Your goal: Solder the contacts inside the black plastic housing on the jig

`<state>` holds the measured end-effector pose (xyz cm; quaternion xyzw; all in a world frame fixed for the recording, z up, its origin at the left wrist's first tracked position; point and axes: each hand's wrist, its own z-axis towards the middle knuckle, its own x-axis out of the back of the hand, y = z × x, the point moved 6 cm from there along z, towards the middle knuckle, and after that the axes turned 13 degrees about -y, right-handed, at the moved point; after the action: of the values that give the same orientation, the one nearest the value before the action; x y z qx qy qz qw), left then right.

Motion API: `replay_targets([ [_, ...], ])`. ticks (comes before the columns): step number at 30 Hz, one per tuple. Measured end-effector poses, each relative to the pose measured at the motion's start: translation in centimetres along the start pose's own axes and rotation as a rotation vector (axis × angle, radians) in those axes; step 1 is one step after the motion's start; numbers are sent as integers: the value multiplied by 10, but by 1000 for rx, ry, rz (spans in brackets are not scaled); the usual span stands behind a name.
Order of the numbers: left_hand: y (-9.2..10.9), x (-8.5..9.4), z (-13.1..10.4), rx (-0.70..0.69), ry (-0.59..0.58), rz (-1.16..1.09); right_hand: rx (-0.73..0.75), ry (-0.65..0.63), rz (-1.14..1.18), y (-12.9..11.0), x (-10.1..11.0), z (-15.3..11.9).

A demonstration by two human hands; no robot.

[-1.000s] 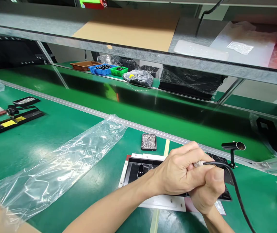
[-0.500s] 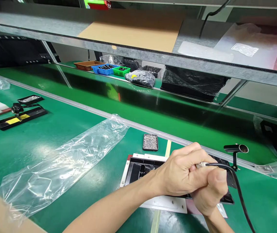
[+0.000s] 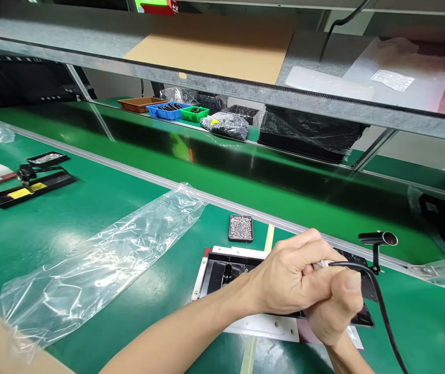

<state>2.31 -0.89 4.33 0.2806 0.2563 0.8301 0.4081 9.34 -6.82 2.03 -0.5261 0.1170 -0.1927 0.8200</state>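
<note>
Close together above the work, my left hand [image 3: 294, 272] and my right hand [image 3: 337, 306] are both curled closed around a corded tool. Only its pale end [image 3: 321, 264] and black cable [image 3: 380, 296] show; the fingers hide its body. The cable arches over my right thumb and drops to the lower right. Under my hands lies a black plastic housing [image 3: 216, 272] in a white fixture [image 3: 263, 326], partly covered by my left forearm. Whether the tool's tip touches the housing is hidden. A small black tray of tiny metal screws [image 3: 241, 228] sits just behind the fixture.
A clear plastic bag [image 3: 101, 270] lies flat on the green table at left. Beyond it stands a black bracketed part [image 3: 31, 189]. A black cylinder on a stand [image 3: 378, 239] is behind my right hand. A metal shelf [image 3: 222, 83] crosses above the green conveyor belt [image 3: 206, 156].
Both hands keep the same closed grip and pose. The view has shifted very slightly, so things sit a few pixels further left.
</note>
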Motion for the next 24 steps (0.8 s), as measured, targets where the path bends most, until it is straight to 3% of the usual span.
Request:
replay_targets([
  [24, 3, 0, 2, -19, 0, 25, 5, -6, 4, -2, -1, 0],
])
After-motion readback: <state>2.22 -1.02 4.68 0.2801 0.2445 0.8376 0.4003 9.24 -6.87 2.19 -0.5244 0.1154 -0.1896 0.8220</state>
